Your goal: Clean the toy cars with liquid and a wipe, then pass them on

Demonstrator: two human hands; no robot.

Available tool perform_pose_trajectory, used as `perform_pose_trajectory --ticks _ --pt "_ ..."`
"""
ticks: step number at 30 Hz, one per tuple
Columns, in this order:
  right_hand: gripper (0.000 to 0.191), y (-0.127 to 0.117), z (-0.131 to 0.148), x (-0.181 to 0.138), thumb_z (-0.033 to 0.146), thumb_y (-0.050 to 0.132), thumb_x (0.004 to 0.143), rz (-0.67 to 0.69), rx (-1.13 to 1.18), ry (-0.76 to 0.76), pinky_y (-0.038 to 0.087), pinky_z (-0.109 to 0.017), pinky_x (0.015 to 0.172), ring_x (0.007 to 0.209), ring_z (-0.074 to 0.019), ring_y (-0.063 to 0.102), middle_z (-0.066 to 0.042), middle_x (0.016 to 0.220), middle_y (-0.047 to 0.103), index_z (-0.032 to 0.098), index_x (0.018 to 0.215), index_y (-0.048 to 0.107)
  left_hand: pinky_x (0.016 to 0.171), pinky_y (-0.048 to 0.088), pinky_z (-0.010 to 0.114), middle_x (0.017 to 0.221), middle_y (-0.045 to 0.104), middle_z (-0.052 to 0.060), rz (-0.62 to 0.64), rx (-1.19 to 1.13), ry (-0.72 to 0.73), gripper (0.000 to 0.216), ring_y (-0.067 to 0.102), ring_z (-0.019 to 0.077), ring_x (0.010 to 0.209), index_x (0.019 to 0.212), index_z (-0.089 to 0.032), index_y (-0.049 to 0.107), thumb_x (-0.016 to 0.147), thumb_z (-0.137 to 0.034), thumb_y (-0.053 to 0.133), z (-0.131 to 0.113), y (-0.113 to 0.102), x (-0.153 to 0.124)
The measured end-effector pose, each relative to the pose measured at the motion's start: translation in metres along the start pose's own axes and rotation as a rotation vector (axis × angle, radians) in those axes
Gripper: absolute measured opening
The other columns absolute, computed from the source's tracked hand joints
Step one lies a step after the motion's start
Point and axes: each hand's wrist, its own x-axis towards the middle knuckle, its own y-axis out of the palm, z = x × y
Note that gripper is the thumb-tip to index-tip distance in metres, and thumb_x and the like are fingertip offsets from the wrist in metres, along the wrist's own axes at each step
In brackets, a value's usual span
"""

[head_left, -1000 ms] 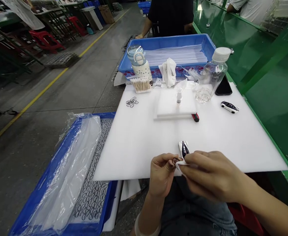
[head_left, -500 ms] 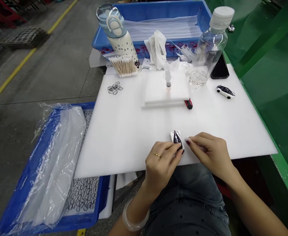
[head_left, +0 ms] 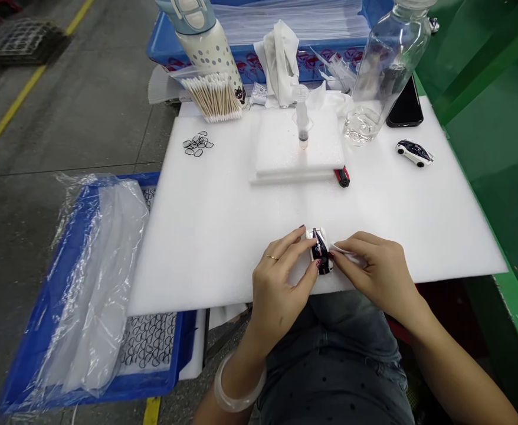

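A white and dark toy car (head_left: 320, 252) lies on the white foam board (head_left: 223, 236) near its front edge. My left hand (head_left: 283, 274) steadies the car, thumb and fingertips resting on its left side and roof. From the right, my right hand (head_left: 376, 265) pinches a small white cloth (head_left: 350, 255) and presses its tip against the car's right side. Part of the cloth is hidden in the fingers. Farther back on the right stands a second white and dark toy car (head_left: 415, 153).
A foam block (head_left: 276, 153) bears a syringe (head_left: 302, 124); a red and black object (head_left: 342, 176) pokes from beneath. Behind are cotton swabs (head_left: 215, 97), a flask (head_left: 217, 56), a clear bottle (head_left: 380, 77) and a phone (head_left: 407, 106). Black rings (head_left: 197, 143) lie left, above a blue tray (head_left: 170, 378).
My left fingers have spread and shifted along the car, uncovering more of it. My right hand has brought the cloth left against the car. The camera view has tilted slightly down.
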Motion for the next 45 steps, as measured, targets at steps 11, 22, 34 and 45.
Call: perform_pose_trajectory --ticks 11,22,34,45 --pt "0.014 -0.001 -0.001 0.001 0.022 0.06 0.091 0.018 0.017 -0.001 0.043 -0.021 0.054 0.06 -0.0104 0.06 -0.002 0.075 0.066 0.017 0.086 0.072 0.094 0.054 0.048 0.119 0.065 0.009 0.088 0.001 -0.031 0.029 0.061 0.026 0.11 0.109 -0.021 0.067 0.082 -0.014 0.067 0.001 -0.009 0.01" --pt "0.023 0.0 -0.009 -0.03 0.011 0.059 0.09 -0.273 -0.201 -0.27 0.05 -0.021 0.052 0.065 -0.0118 0.063 -0.006 0.087 0.069 0.02 0.108 0.07 0.088 0.053 0.043 0.109 0.064 0.008 0.308 0.005 0.311 0.025 0.061 0.0239 0.102 0.111 -0.022 0.067 0.088 -0.029 0.069 0.024 -0.02 0.033" --pt "0.019 0.014 0.004 -0.021 0.017 0.056 0.094 -0.246 -0.236 -0.167 0.045 -0.02 0.049 0.055 -0.0065 0.051 -0.005 0.089 0.064 0.019 0.106 0.071 0.078 0.053 0.037 0.097 0.063 0.006 0.27 -0.015 0.287 0.02 0.058 0.0209 0.092 0.107 -0.02 0.068 0.088 -0.027 0.068 0.023 -0.019 0.028" --pt "0.018 -0.017 0.007 -0.013 0.013 0.056 0.092 -0.024 -0.126 -0.387 0.047 -0.022 0.053 0.063 -0.0106 0.06 -0.003 0.079 0.066 0.017 0.103 0.068 0.097 0.049 0.041 0.118 0.058 0.008 0.42 -0.112 0.224 0.049 0.055 0.0247 0.112 0.121 -0.019 0.063 0.074 -0.021 0.077 0.024 -0.033 0.029"
